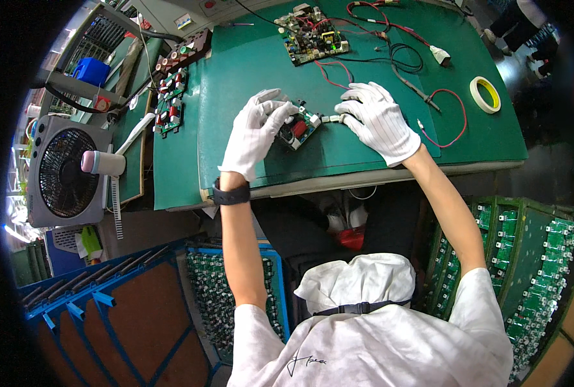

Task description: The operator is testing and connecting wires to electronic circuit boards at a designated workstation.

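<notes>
I see the fingers point(261, 97) of the white-gloved left hand point(253, 126) closed over the left side of a small circuit board point(298, 131), the thumb lying along its upper edge. The white-gloved right hand point(378, 124) has its thumb and forefinger together at the outer end of a white connector point(329, 119), whose other end meets the board's right side (whether it is fully seated, I cannot tell from here). The board sits tilted between the two hands, just above or on the green table point(235, 71), near its front edge; I cannot make out which.

Farther off, I have a larger circuit board point(309, 39) at the back, a green light glowing on it, with red and black leads trailing to its right. A white plug point(440, 56) lies beyond the right hand, and a tape roll point(485, 95) lies flat near the table's right edge. To the left, boards with red parts point(169, 113) line the table's side; past them stands a grey fan point(71, 169). Below right, a green rack point(519, 222) holds rows of small green boards point(548, 264).
</notes>
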Tool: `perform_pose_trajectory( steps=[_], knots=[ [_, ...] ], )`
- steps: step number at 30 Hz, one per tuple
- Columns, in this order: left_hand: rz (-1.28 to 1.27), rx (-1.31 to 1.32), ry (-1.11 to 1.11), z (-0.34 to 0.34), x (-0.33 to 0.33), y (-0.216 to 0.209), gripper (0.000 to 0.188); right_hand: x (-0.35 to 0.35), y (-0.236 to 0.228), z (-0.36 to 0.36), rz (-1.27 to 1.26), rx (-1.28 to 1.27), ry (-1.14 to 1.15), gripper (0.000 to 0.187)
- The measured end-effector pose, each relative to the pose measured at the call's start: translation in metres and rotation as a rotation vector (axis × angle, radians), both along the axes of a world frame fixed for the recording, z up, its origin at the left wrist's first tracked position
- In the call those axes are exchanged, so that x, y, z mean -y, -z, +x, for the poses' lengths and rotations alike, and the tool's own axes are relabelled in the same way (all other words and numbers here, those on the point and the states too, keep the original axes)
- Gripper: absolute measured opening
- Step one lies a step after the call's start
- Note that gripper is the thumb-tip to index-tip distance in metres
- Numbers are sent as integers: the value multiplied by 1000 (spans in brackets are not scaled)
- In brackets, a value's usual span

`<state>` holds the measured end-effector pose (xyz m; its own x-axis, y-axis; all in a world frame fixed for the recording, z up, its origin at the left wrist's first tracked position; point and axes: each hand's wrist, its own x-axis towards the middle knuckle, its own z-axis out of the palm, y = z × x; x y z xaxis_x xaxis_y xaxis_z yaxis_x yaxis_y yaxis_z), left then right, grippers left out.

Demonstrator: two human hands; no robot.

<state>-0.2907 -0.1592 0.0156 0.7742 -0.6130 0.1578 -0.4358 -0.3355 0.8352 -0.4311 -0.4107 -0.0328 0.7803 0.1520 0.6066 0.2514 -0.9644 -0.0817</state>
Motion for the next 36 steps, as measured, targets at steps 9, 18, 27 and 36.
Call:
perform_pose_trajectory(
  steps=[9, 18, 27, 36],
  knots=[
    [30, -346, 420, 32, -4, -3, 50, 9, -14, 6, 60, -88, -78, 20],
    [145, -362, 572, 49, 9, -17, 50, 6, -54, 27, 75, 64, -196, 21],
    [267, -260, 622, 55, 14, -23, 47, -6, -64, 47, 33, 106, -219, 21],
    [210, -327, 659, 65, 8, -14, 49, -7, -58, 56, 4, 101, -234, 29]
  ],
)
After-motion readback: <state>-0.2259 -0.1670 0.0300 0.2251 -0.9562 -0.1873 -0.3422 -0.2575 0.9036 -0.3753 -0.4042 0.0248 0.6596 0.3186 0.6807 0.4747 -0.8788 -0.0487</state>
